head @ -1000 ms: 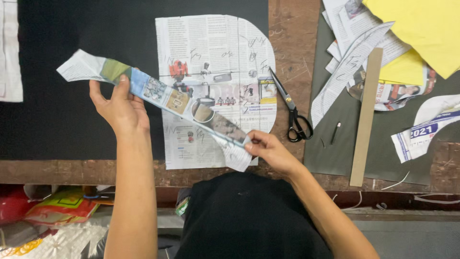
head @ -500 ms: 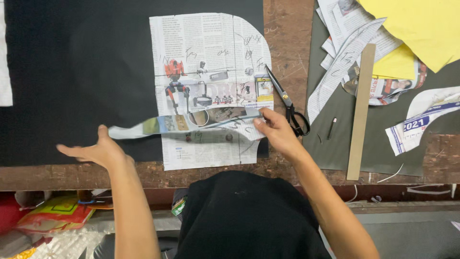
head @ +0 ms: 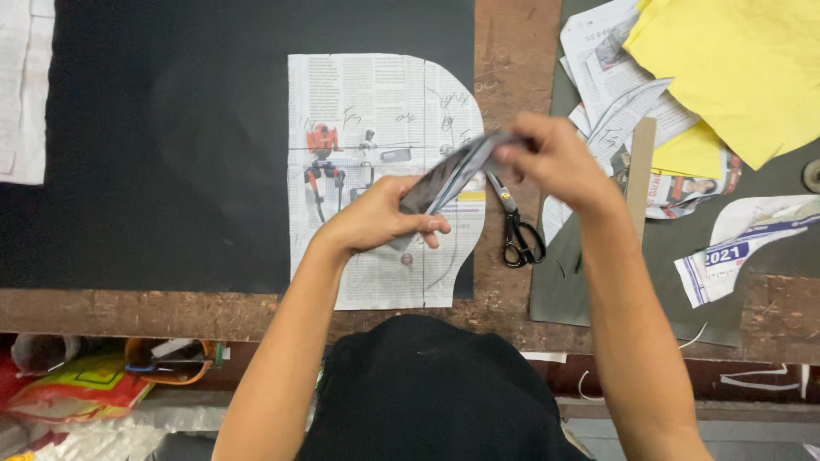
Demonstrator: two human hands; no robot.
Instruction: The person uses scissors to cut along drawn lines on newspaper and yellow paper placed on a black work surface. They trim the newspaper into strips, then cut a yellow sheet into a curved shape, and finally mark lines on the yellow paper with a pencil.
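Where black sheet (head: 171, 145) covers scarred wooden bench (head: 512, 51): paper clutter.

Single view, head-worn camera, looking almost straight down from above the person's own torso. The far edge of the surface (head: 512, 51) sits at frame top, its near edge runs across the lower third, floor clutter below. Close range: both hands, left (head: 376, 218) and right (head: 555, 158), fill mid-frame with forearms entering from the bottom. No second view to overlap.
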